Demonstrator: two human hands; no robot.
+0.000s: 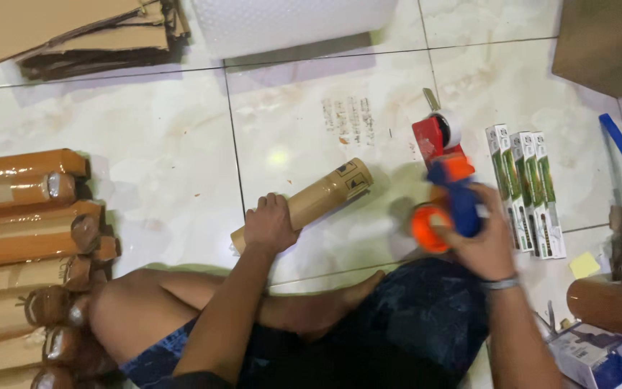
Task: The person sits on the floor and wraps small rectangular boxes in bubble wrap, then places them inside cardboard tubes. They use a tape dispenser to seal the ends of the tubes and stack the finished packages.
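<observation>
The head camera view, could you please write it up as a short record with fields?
Setting: person seated on a white tiled floor
Left hand: grips a brown wrapped cardboard tube lying on the floor
Right hand: holds a blue and orange tape dispenser
Beyond the dispenser: second tape dispenser, red
Right side: three slim green and white boxes side by side
Left side: stack of wrapped brown tubes
Top: flattened cardboard, bubble wrap roll

1 head view — steeply downward, close
</observation>
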